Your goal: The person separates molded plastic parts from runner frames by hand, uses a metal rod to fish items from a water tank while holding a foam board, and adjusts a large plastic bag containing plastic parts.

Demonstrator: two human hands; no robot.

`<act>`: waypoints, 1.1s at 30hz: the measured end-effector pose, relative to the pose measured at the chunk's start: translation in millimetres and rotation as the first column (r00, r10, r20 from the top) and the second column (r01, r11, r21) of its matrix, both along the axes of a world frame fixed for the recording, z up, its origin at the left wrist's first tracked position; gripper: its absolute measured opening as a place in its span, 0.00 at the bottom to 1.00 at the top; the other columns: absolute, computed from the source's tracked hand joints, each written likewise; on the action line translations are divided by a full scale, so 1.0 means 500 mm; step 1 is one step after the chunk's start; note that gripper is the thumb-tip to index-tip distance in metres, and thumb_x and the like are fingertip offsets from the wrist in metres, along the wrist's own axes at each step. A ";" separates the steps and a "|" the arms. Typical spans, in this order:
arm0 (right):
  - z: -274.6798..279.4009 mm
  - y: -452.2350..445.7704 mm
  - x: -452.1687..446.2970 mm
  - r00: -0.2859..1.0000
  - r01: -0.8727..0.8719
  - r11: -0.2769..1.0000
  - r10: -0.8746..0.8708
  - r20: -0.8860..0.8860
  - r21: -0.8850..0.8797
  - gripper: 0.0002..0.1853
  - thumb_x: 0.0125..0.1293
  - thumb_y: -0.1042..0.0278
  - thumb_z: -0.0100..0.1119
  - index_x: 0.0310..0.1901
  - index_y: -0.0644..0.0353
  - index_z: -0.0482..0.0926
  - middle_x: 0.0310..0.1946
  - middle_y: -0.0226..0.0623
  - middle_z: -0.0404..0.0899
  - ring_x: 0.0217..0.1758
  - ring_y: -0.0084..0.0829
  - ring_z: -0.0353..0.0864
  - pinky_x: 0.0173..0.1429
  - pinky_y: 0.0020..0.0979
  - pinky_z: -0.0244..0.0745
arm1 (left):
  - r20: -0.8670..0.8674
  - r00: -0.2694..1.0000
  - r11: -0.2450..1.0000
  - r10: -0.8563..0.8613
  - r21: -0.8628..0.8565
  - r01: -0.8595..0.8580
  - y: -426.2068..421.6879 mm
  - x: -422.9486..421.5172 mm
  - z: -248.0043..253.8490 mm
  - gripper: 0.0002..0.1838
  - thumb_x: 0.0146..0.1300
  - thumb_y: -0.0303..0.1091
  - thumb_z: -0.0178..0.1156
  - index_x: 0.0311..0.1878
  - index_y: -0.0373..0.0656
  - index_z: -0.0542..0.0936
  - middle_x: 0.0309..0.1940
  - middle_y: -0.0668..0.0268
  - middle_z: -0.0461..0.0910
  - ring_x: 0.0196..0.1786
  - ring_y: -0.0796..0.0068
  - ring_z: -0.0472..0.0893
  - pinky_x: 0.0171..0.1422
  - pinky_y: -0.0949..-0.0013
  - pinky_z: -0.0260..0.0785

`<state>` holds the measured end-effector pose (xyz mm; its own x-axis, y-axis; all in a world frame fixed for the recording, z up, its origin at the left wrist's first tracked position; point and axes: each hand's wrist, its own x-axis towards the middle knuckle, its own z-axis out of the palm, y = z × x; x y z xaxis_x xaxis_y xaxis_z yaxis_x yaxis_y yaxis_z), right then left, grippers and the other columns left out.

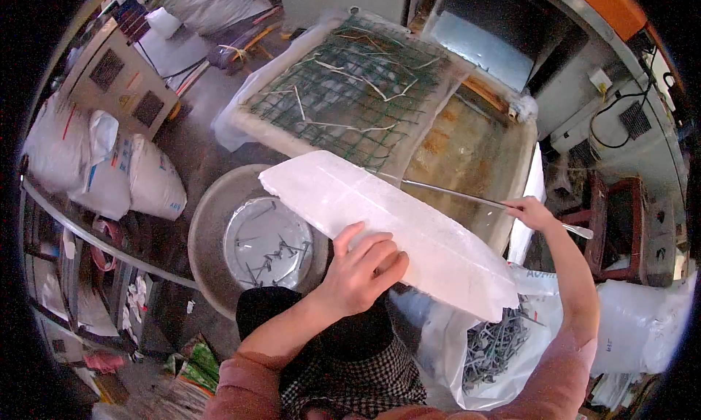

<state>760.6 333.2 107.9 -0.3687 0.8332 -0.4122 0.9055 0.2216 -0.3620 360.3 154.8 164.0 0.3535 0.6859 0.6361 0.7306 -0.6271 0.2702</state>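
Observation:
My left hand [365, 270] is closed on the near edge of a large white slab [409, 219], which looks like foam board and lies tilted across the middle. In my right hand [531, 212] is a thin metal rod [456, 192]. Its flattened end [579, 231] sticks out past my hand, while the far end reaches the slab's back edge. Behind the slab stands a tank [467, 150] of cloudy liquid, with a green net [350, 91] over its left part. A round basin [204, 237] with several small grey pieces [272, 259] sits left of the slab.
A white plastic bag [453, 347] full of grey pieces [500, 343] stands close at my right. Filled white sacks [153, 179] stand at the left beside a beige machine cabinet [120, 77]. A reddish-brown stool [628, 223] is at the right, and a metal rail [109, 237] crosses the left side.

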 end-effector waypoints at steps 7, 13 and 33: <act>-0.119 0.036 -0.125 0.990 0.017 0.999 -0.012 -0.138 0.033 0.18 0.63 0.61 0.56 0.55 0.48 0.75 0.35 0.47 0.81 0.34 0.35 0.79 0.43 0.32 0.72 | 0.022 1.000 1.000 -0.001 -0.004 0.001 0.000 -0.001 -0.008 0.09 0.48 0.33 0.57 0.35 0.48 0.78 0.35 0.70 0.73 0.47 0.71 0.75 0.65 0.55 0.48; -0.128 0.035 -0.153 0.995 0.090 0.995 -0.087 -0.055 0.051 0.17 0.63 0.62 0.55 0.54 0.51 0.75 0.39 0.47 0.80 0.39 0.39 0.80 0.47 0.33 0.72 | -0.017 1.000 1.000 0.009 -0.001 -0.009 0.003 -0.004 -0.025 0.10 0.48 0.35 0.57 0.35 0.51 0.81 0.37 0.74 0.75 0.49 0.71 0.75 0.63 0.53 0.50; -0.150 0.040 -0.157 0.996 -0.044 0.994 0.036 0.082 0.102 0.19 0.65 0.49 0.48 0.58 0.37 0.71 0.43 0.44 0.79 0.45 0.47 0.79 0.50 0.42 0.74 | -0.018 1.000 1.000 0.013 0.022 -0.013 0.005 -0.002 -0.039 0.11 0.48 0.34 0.59 0.37 0.52 0.81 0.38 0.72 0.76 0.49 0.71 0.75 0.62 0.53 0.50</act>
